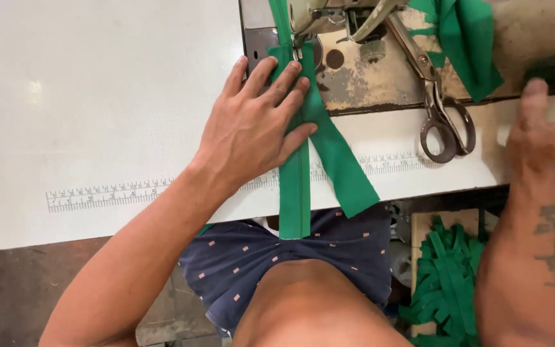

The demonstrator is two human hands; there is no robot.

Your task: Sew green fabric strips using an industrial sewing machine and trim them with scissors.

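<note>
Green fabric strips lie on the white table under the sewing machine, pressed flat by the left hand with fingers spread, while the blurred right hand, fingers unclear, hovers beside the scissors.

I see bright, even light with glare washing out the white table. My right hand is motion-blurred; shadows underneath stay soft and dim.
</note>
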